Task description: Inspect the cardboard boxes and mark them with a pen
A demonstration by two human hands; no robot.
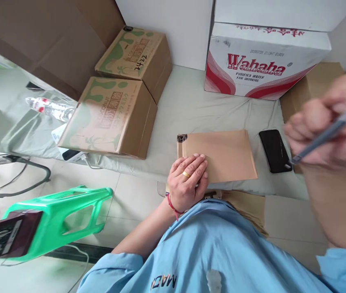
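Left (pixel 189 179) flat on cardboard (pixel 225 154); right (pixel 315 122) grips tool (pixel 320 140)

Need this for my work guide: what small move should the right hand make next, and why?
I'd probably bring the right hand and its pen-like tool left, over the brown piece: the left hand lies flat on it, seemingly steadying it, while the tool, though blurred, shows off to its right, by the phone.
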